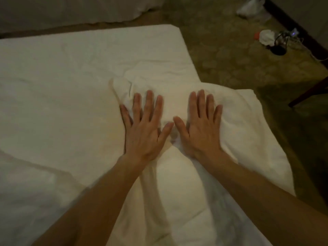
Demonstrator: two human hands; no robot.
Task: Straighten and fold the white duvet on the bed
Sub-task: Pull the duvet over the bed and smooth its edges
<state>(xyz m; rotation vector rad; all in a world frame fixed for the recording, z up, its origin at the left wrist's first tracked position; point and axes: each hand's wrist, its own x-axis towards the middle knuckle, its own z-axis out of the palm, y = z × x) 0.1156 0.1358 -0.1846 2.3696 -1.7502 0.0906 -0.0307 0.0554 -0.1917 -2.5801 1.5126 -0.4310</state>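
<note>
The white duvet (177,89) lies bunched and wrinkled near the bed's (62,68) right edge, one puffy corner hanging over the side above the floor. A long fold runs back toward the viewer. The bed beneath it is smooth and white.

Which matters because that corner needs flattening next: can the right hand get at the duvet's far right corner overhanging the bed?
Probably yes: the right hand lies flat on the duvet, nothing between it and that corner.
</note>
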